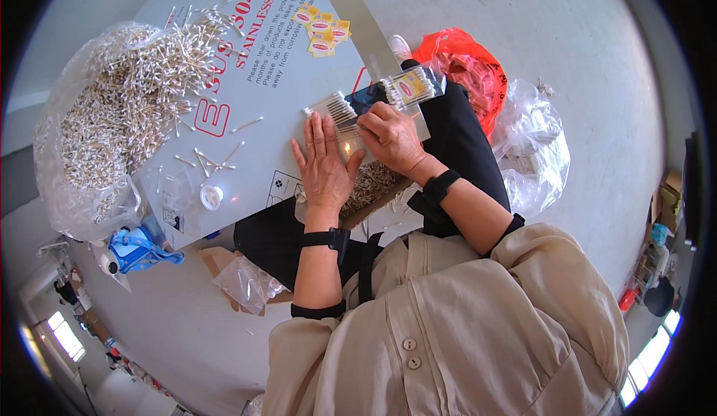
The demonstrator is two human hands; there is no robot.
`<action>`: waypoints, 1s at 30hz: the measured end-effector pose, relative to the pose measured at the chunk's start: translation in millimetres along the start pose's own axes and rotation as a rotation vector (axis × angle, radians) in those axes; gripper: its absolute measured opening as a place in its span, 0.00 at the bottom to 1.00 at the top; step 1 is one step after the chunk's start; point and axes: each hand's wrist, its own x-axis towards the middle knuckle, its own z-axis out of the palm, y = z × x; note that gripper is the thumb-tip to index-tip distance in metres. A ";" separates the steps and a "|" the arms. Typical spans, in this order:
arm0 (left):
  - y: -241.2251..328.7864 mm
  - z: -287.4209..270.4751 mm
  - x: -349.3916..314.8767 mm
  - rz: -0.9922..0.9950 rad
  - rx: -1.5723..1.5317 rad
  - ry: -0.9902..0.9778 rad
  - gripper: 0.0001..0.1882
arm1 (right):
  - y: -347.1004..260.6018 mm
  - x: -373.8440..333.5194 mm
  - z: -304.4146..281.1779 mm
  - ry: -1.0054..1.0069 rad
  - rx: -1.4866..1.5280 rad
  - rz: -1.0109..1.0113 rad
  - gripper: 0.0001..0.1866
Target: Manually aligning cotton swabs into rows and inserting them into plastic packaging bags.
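My left hand (326, 166) lies flat at the near edge of the sheet-covered table (276, 110), fingers stretched out. Its fingertips reach a row of cotton swabs (333, 109). To its right, my right hand (392, 136) has its fingers curled together beside the swab row; what they pinch is hidden. Just beyond that hand is a clear packet of cotton swabs (408, 87) with a yellow label card inside. Below both hands, a cardboard box (371, 212) holds many loose swabs, partly covered by my wrists.
A large clear bag (56, 192) overflows with loose swabs on the left. Yellow cards (323, 33) lie at the far side, and a small white round container (211, 197) stands near scattered swabs. A red bag (467, 65) and a clear bag (532, 143) sit on the right.
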 end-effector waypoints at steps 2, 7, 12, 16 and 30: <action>-0.2 -0.3 0.0 -0.001 0.002 0.005 0.47 | 1.0 0.2 0.6 0.015 0.008 -0.014 0.09; -0.3 0.6 -0.4 -0.005 0.002 -0.003 0.47 | -7.9 6.0 -2.9 -0.025 -0.029 0.069 0.12; -0.1 0.5 -0.6 -0.006 -0.003 -0.011 0.47 | -9.5 8.6 -2.6 -0.078 -0.056 0.116 0.14; -0.1 -1.0 -0.8 -0.008 -0.010 -0.013 0.46 | -9.7 9.4 -1.6 -0.073 -0.075 0.111 0.14; -0.2 0.9 -1.2 -0.002 -0.009 0.006 0.46 | -12.9 18.1 -2.8 -0.124 -0.080 0.134 0.13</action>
